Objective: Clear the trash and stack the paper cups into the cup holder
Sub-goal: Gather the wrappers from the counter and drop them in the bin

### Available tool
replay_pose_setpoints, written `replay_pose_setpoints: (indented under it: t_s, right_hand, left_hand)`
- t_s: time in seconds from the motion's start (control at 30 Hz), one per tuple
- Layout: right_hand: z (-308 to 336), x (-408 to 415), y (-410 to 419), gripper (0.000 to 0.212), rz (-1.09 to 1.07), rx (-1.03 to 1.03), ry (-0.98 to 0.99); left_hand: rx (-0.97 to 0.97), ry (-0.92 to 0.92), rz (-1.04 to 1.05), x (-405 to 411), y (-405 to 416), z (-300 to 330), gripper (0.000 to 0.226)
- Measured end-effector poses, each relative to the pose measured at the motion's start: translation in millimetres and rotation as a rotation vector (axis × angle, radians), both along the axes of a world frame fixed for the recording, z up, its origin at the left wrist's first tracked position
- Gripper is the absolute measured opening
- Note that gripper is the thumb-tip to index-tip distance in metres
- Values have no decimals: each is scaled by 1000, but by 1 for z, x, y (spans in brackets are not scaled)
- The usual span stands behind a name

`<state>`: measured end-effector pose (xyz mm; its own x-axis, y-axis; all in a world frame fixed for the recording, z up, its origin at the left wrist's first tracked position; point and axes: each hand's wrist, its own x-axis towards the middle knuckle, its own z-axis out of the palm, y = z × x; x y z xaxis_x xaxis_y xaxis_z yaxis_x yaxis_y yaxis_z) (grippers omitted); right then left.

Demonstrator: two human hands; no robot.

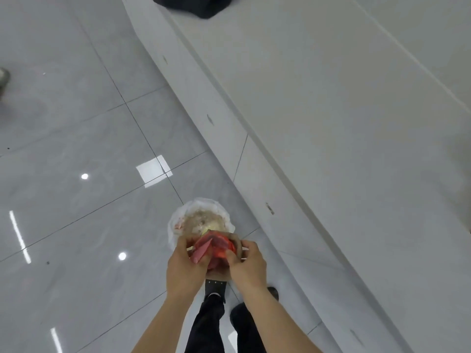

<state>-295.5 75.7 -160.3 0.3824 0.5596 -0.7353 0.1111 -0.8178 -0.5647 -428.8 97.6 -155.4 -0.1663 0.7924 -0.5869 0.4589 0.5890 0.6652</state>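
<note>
A small trash bin (pixel 175 222) lined with a white plastic bag stands on the floor below me, with brownish waste inside. Just in front of it I hold a crumpled bundle of red and pink wrappers (pixel 214 247) with both hands. My left hand (pixel 184 263) grips its left side. My right hand (pixel 246 266) pinches its right side. The bundle hangs over the near rim of the bin. No paper cups or cup holder are in view.
A long white counter (pixel 331 123) runs diagonally along the right, with cabinet fronts below it. A dark object (pixel 193 5) lies on its far end. Glossy grey floor tiles (pixel 76 149) spread to the left. My legs and shoes (pixel 216 314) are beneath my hands.
</note>
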Motion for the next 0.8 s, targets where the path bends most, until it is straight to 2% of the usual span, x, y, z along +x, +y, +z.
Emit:
replay_pose_setpoints:
  t_s: [0.07, 0.17, 0.27, 0.37, 0.47, 0.67, 0.8]
  right_hand:
    - [-15, -12, 12, 38, 28, -26, -5]
    - [-30, -23, 30, 51, 131, -56, 28]
    - [-32, -22, 39, 66, 270, -129, 6]
    - [-27, -18, 37, 64, 389, -152, -74]
    - [-19, -15, 38, 71, 499, -155, -153]
    - [10, -9, 51, 72, 552, -84, -267]
    - [38, 4, 54, 72, 566, -34, -351]
  left_hand:
    - [-17, 22, -22, -9, 11, -15, 41]
    - [-48, 49, -99, -23, 30, -36, 70]
    - [-48, 182, -171, -43, 44, -52, 88]
    - [-71, 274, -226, -55, 54, -51, 85]
    - [-40, 297, -324, -55, 66, -41, 75]
    - [110, 369, -545, -34, 86, -12, 63]
    - [202, 401, -684, -19, 95, 10, 70]
